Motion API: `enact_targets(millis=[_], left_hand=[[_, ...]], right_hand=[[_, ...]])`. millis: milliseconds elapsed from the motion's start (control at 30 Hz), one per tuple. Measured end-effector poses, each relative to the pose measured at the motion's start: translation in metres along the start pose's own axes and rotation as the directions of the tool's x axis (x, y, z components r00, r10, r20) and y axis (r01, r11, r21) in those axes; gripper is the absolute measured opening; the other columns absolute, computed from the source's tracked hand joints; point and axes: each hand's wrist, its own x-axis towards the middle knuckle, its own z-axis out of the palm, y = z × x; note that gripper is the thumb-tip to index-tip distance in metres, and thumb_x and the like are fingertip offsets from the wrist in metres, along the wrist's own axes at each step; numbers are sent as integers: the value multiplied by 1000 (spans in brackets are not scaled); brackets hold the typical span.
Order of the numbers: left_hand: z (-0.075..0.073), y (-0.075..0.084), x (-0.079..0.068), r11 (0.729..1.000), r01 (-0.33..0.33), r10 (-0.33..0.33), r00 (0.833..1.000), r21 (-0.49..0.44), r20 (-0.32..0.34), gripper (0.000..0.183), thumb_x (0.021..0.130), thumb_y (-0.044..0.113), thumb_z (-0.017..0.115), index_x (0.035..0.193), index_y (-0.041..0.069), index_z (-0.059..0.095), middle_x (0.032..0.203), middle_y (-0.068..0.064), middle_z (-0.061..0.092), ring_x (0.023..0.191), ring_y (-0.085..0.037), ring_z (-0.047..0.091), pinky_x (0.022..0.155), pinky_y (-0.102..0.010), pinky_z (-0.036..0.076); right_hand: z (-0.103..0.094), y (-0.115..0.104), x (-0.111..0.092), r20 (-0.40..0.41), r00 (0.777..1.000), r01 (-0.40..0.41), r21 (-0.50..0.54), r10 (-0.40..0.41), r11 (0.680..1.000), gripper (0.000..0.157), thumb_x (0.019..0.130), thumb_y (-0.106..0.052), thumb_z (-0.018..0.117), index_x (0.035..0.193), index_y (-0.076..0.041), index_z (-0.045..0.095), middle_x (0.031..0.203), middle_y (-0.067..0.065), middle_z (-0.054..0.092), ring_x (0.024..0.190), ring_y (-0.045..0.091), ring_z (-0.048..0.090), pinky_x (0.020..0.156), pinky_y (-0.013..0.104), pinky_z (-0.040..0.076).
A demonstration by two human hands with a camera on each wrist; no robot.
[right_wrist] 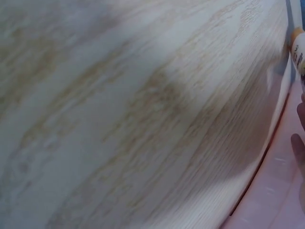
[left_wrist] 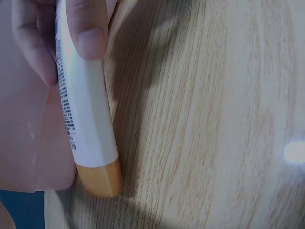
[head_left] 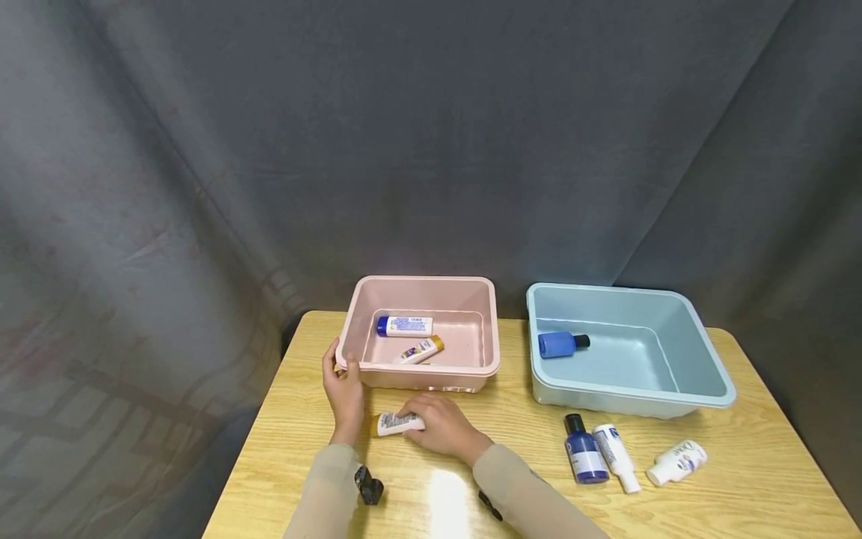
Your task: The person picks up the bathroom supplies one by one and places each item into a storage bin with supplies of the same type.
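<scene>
In the head view my right hand (head_left: pixel 441 425) grips a white bottle with a gold cap (head_left: pixel 399 424), just in front of the pink bin (head_left: pixel 417 378). The left wrist view shows this bottle (left_wrist: pixel 90 114) closely, its gold cap pointing away from the thumb. My left hand (head_left: pixel 344 393) holds the bin's front left corner, thumb over the rim and fingers along the outer side. Inside the bin lie a white tube with a blue cap (head_left: pixel 406 326) and a white bottle with a gold cap (head_left: pixel 421 349).
A light blue bin (head_left: pixel 633 400) stands to the right, holding a blue bottle with a black cap (head_left: pixel 560 344). In front of it lie a dark blue bottle (head_left: pixel 585 453), a slim white bottle (head_left: pixel 616 457) and a white Dove bottle (head_left: pixel 677 462). A grey curtain (head_left: pixel 431 150) hangs behind the table.
</scene>
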Motion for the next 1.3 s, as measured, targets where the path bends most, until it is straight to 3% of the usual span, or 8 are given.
enact_targets(millis=[433,833,967,1067,1300], left_hand=[[-1,0,1,1000,-19,19,1000,-11,12,42,99,5,55,141,9,52,139,-11,54,104,-16,47,81,-25,36],[0,-2,2,999,-39,39,999,-18,9,42,98,4,54,139,7,52,137,-12,55,106,-14,47,81,-25,35],[0,17,-5,999,-30,30,999,-11,20,42,98,2,53,139,2,50,138,-17,53,105,-16,47,81,-25,35],[-1,22,-7,1000,-13,14,1000,-12,28,43,97,0,52,140,-1,49,139,-20,51,105,-16,46,81,-25,36],[0,1,1,1000,-2,3,1000,-3,20,42,99,5,54,141,7,51,138,-13,53,104,-15,46,78,-22,38]], right_hand=[[-7,-1,-5,-31,1000,1,37,0,999,28,81,-27,81,107,-21,71,112,-6,70,111,16,63,100,38,47],[-14,-4,-7,-58,998,3,58,1,998,28,81,-24,80,108,-20,72,116,-5,69,115,16,61,107,42,42],[-16,-4,-8,-74,997,11,61,-6,998,28,81,-25,81,107,-20,72,117,-5,68,115,16,61,107,41,42],[-17,-5,-10,-86,996,17,63,-11,998,28,81,-24,81,107,-20,72,118,-5,68,116,15,61,108,42,41],[-22,-6,-12,-107,994,46,70,-38,996,27,81,-23,81,106,-19,72,118,-2,68,117,17,61,109,46,39]])
